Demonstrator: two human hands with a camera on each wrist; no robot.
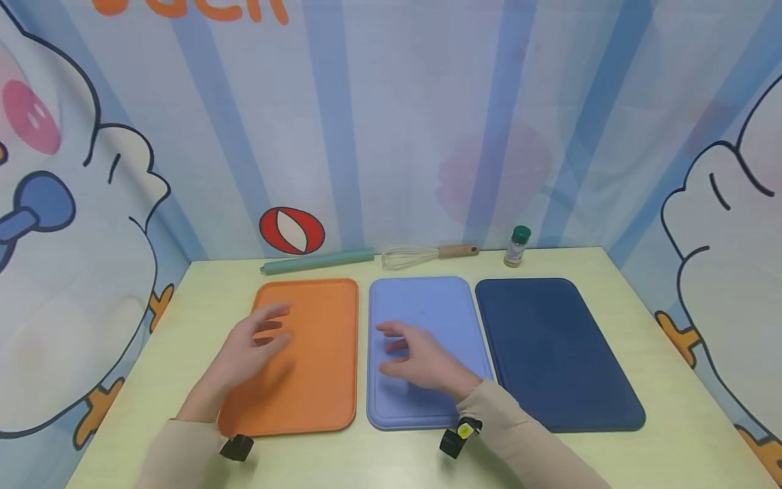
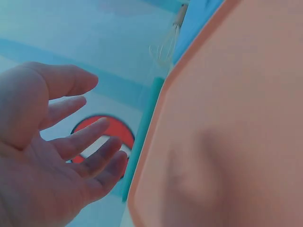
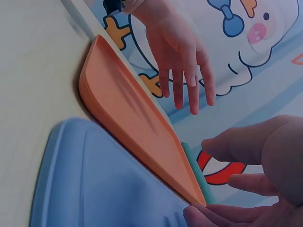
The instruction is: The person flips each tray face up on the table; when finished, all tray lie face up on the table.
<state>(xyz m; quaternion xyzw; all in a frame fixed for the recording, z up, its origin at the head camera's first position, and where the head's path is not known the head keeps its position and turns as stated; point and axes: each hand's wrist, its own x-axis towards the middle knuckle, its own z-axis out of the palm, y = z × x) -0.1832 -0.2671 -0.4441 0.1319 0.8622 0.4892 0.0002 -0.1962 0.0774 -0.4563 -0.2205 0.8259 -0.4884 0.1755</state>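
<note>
My left hand (image 1: 247, 350) hovers over the left part of an orange tray (image 1: 324, 353), fingers relaxed and holding nothing. Over the periwinkle-blue tray (image 1: 421, 299) hangs my right hand (image 1: 421, 356), its fingers loosely bent around air. In the left wrist view the left hand (image 2: 61, 142) shows a bare palm, with its shadow on the orange tray (image 2: 236, 94). The right wrist view has the right hand (image 3: 265, 175) at the lower right and the left hand (image 3: 180, 56) above the orange tray (image 3: 128, 109). A dark navy tray (image 1: 556, 353) lies to the right of both hands.
Along the table's back edge lie a green rolling pin (image 1: 318, 261) and a whisk (image 1: 427, 255) with a brown handle. A small green-capped jar (image 1: 516, 247) stands upright at the back right. Behind the pale yellow table (image 1: 617, 292) hangs a printed curtain (image 1: 403, 136).
</note>
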